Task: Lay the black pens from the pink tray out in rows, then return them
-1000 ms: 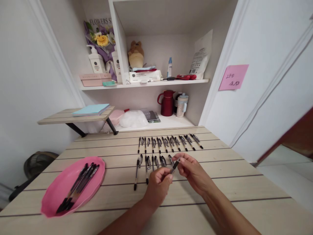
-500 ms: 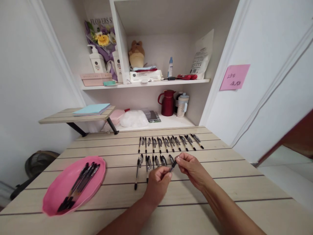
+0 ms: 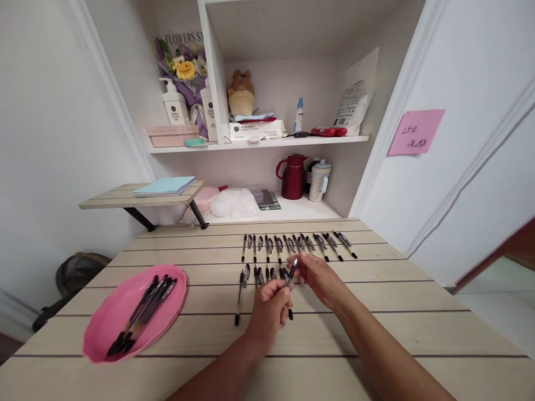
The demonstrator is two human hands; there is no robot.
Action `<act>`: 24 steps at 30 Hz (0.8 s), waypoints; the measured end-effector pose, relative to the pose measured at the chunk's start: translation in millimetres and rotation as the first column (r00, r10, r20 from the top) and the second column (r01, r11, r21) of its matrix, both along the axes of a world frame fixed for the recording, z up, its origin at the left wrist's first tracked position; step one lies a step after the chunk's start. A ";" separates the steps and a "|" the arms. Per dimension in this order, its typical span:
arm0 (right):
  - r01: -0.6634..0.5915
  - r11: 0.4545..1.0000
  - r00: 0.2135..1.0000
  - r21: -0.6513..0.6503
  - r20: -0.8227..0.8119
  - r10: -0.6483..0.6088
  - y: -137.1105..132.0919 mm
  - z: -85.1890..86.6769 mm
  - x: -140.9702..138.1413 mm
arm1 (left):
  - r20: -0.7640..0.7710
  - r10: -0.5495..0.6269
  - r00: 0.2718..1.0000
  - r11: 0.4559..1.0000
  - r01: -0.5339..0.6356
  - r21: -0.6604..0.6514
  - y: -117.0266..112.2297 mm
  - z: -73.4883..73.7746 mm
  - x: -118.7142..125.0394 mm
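Note:
Both hands meet over the wooden table (image 3: 376, 328). My left hand (image 3: 267, 312) is closed round the lower part of a black pen (image 3: 291, 275), whose tip sticks out below the fingers. My right hand (image 3: 318, 278) pinches the pen's upper end. Just beyond the hands lie two rows of black pens and caps: a far row (image 3: 296, 245) and a near row (image 3: 259, 275). One long pen (image 3: 239, 298) lies at the near row's left end.
A pink plate (image 3: 104, 328) at the left holds several black pens. A small raised wooden shelf (image 3: 137, 199) carries a light blue notebook. Behind the table are shelves with a red jug (image 3: 292, 177), a cup, bottles and a soft toy. A pink note (image 3: 414, 139) hangs on the wall.
The pen has turned from slanted to nearly upright between my hands, which moved slightly away from me. The camera view has shifted a little to the left.

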State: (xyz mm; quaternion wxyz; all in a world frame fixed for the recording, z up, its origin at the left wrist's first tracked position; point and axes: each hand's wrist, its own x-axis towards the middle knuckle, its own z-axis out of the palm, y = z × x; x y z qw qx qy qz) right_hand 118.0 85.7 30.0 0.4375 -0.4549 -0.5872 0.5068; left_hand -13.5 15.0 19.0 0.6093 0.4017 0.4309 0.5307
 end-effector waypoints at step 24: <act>0.242 0.947 0.712 0.210 0.625 -0.320 16.9 -31.3 6.2 | 0.000 -0.014 1.000 1.000 0.014 -0.020 4.4 -4.3 -4.4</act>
